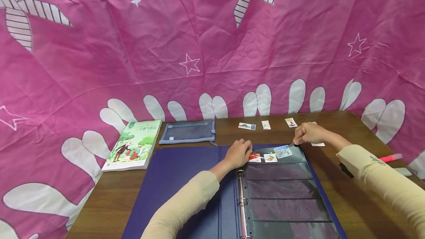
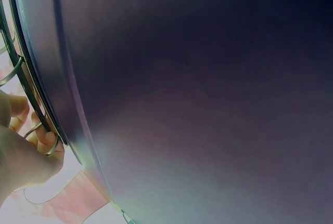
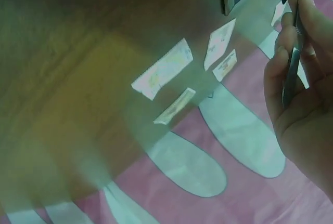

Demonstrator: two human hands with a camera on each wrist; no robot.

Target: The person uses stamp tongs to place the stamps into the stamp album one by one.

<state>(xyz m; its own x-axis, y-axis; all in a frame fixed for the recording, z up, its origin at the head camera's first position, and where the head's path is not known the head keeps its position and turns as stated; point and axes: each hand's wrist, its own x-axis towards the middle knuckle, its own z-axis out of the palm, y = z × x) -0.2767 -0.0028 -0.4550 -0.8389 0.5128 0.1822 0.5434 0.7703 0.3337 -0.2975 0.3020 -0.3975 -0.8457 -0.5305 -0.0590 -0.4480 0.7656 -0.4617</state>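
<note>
A dark blue ring binder lies spread on the table, its metal rings beside a black stamp page with clear pockets. Along the page's top row are a red stamp, a small pale stamp and a bluish stamp, which sits tilted. At the top left of the page, my left hand pinches its edge near the rings. My right hand is over the top right corner, gripping metal tweezers whose tips are close to the page corner.
Several loose stamps lie on the table behind the page and by my right hand. A mesh zip pouch and a picture book are at the back left. At right lies a pink pen. A pink curtain hangs behind.
</note>
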